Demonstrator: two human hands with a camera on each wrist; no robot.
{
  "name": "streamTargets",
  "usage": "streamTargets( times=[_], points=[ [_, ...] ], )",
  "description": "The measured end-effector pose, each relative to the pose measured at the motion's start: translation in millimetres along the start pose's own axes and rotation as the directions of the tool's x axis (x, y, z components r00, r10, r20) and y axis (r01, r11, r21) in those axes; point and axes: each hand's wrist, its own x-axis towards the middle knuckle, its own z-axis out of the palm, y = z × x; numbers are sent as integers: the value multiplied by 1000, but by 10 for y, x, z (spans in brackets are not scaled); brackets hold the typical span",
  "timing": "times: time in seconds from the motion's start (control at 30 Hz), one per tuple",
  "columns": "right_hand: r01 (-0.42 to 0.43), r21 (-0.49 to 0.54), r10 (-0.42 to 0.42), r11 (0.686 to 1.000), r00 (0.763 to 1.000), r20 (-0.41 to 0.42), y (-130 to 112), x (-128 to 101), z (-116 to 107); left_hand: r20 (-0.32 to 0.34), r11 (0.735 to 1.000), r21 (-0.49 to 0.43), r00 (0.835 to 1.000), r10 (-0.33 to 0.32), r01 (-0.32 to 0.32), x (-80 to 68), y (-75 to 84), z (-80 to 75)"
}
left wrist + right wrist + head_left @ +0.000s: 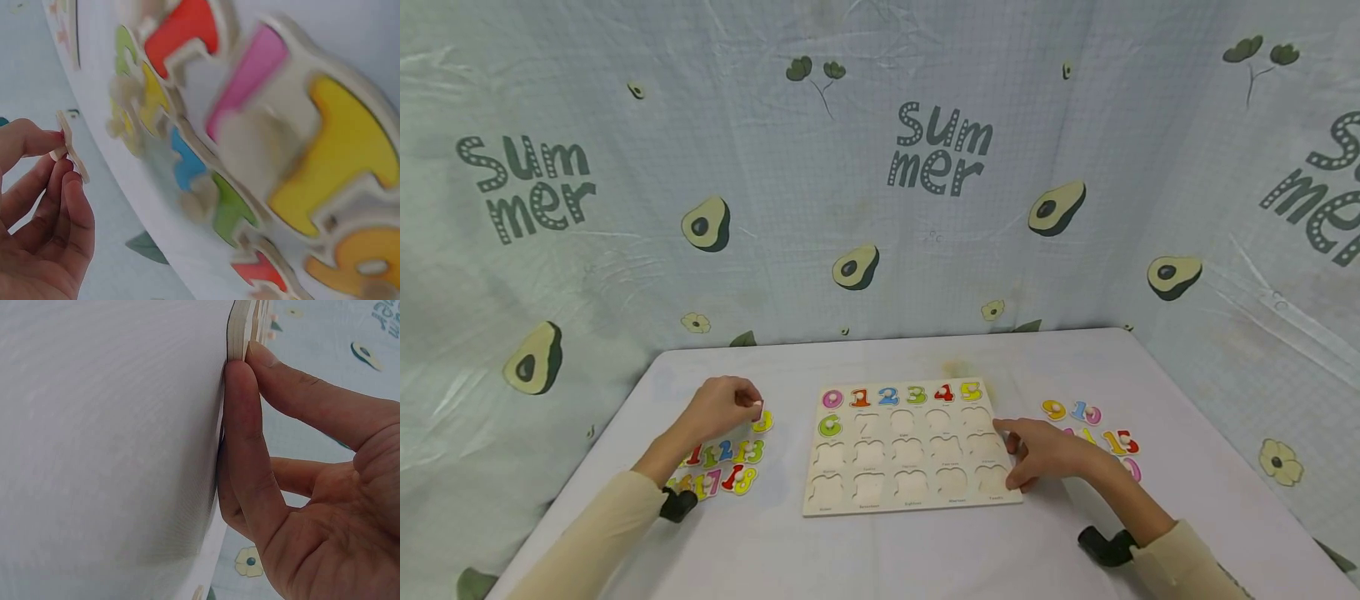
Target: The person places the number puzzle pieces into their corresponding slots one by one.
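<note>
My left grip (724, 407) is clamped on a puzzle piece (73, 150) near the loose number pieces (725, 451). My right grip (1047, 450) pinches the edge of the board (883, 507). Caution: I judge that a weak pinch may drop the piece; uneven pull may skew the board. Its recesses (910, 452) carry numerals 0 to 6 (916, 395); the remainder are vacant.

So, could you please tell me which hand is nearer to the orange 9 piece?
Right. The right hand, at the right edge of the board, is close by the orange 9 piece; the left hand is beyond the board's left edge.
</note>
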Motion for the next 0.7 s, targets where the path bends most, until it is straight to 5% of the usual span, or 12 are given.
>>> streamTargets(
  times=[0.7],
  points=[
    [-9,6,9,1000,1000,1,0,-1,1,21,978,-49,979,204,-202,265,788,224]
  ],
)
